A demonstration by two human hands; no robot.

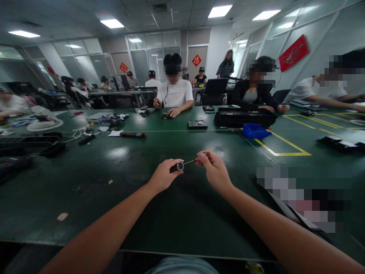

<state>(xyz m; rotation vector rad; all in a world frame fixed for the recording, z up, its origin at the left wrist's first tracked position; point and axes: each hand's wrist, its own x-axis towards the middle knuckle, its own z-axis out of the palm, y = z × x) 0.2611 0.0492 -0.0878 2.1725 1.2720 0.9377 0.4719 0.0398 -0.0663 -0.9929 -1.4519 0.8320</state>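
Observation:
My left hand point(163, 176) is wrapped round a short black cylinder, which looks like a flashlight point(180, 166), with its round silver-rimmed end turned toward me and to the right. In my right hand point(214, 167) a thin screwdriver point(189, 162) is pinched by its small red handle. Its slim metal shaft points left, and the tip meets or nearly meets the rim of the flashlight; I cannot tell which. Both hands are held over the middle of the green table point(182, 224).
Beyond my hands lie a hard drive point(197, 124), a blue tray point(255, 131), a long black housing point(245, 117) and a dark pen-shaped tool point(133, 134). Cables and black parts clutter the left. A person point(175, 93) works opposite; others sit at right.

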